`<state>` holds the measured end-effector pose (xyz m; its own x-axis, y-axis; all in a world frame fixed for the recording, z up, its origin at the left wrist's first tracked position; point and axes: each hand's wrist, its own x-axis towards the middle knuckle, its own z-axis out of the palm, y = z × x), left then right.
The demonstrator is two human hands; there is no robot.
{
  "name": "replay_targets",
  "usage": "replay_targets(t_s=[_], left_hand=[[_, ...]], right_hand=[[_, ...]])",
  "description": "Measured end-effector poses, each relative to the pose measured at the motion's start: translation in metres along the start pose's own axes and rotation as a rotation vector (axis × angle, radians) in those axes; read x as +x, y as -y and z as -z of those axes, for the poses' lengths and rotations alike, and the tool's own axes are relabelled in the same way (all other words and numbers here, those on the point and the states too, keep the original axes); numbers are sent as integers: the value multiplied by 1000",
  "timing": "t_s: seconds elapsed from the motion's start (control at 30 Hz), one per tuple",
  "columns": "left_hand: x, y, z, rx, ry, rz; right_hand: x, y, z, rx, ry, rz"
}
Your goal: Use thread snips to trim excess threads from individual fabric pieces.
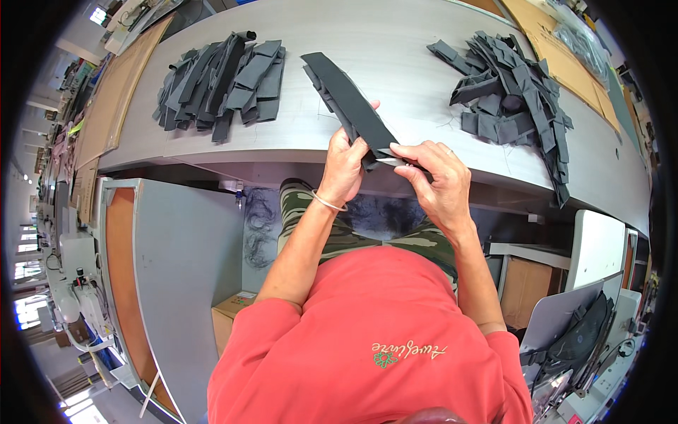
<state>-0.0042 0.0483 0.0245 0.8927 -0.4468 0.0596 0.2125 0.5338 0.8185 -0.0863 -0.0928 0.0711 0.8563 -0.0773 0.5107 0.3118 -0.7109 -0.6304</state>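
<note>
My left hand [345, 166] is closed round the lower part of a small stack of long dark grey fabric strips [349, 99], which slants up and to the left above the table's front edge. At the stack's lower end, my right hand [439, 169] is closed, its thumb and index finger by the fabric edge. A silvery, pointed, blade-like tool [390, 162] shows between its fingers and touches or nearly touches the strips. The fingers hide the rest of that tool, and its exact kind cannot be made out.
A fanned pile of dark grey strips [219, 88] lies on the pale table [381, 35] at left. A looser, tangled pile [515, 99] is at right, one end hanging toward the front edge. Cardboard sheets [113, 113] line the left side. A grey cabinet [183, 247] stands below.
</note>
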Motion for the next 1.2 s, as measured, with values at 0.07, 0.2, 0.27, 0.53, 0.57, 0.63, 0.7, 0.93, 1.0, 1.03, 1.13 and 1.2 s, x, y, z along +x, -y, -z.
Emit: replay_targets(t_s=[0.07, 0.2, 0.27, 0.53, 0.57, 0.63, 0.7, 0.93, 1.0, 1.03, 1.13, 1.2], left_hand=[[-1, 0, -1, 24, 2, -10], [-3, -1, -2, 47, 1, 10], [-4, -3, -1, 52, -13, 19], [-8, -9, 0, -123, 191, 192], [-8, -9, 0, -121, 192, 193], [-9, -9, -1, -168, 194, 191], [-9, -9, -1, -148, 199, 187], [-10, -7, 1, -141, 214, 204], [-11, -4, 1, -149, 233, 198], [-12, -3, 1, -157, 251, 191], [-14, -4, -1, -197, 257, 245], [-14, -3, -2, -221, 263, 258]], right_hand=[[0, 0, -1, -92, 31, 38], [-1, -1, 3, -178, 83, 51], [-1, -6, 5, -21, 22, 25], [2, -14, 9, 211, -66, -188], [2, -14, 9, 152, -62, -151], [1, -14, 9, 92, -58, -114], [1, -15, 8, -14, -72, -60], [0, -18, 9, 80, -9, -64], [-1, -18, 6, 108, -59, -51], [-1, -19, 6, 108, -59, -51], [-1, -18, 5, 87, -70, -52], [-1, -17, 6, 42, -73, -48]])
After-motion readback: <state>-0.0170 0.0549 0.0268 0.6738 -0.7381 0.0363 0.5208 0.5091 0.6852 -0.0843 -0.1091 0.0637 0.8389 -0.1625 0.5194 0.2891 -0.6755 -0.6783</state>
